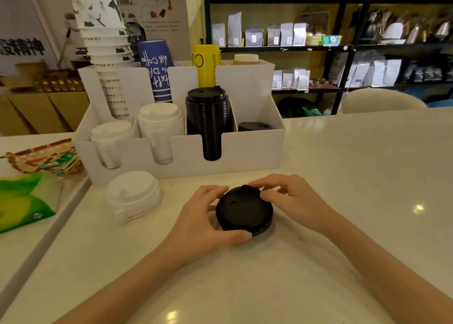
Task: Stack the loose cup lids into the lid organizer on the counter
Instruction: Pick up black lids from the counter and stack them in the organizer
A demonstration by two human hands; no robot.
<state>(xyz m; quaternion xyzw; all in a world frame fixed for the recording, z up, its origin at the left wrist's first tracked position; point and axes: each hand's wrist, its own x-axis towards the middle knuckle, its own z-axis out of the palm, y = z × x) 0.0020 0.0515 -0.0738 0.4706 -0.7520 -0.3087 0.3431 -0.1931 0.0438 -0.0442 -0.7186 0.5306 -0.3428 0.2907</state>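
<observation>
A short stack of black lids (241, 212) lies on the white counter in front of the white lid organizer (247, 149). My left hand (206, 222) grips its left and near rim, thumb under the front edge. My right hand (291, 198) pinches its far right rim with the fingertips. A small pile of loose white lids (133, 196) rests on the counter to the left. In the organizer stand two white lid stacks (160, 132), a tall black lid stack (208, 117) and a low black stack (255, 126) in the right slot.
Paper cup stacks (107, 61), a blue cup sleeve (157, 71) and a yellow one (206, 63) fill the organizer's back row. A green packet (22, 201) and patterned packets (46, 159) lie at the left. Shelves of bags stand behind the counter.
</observation>
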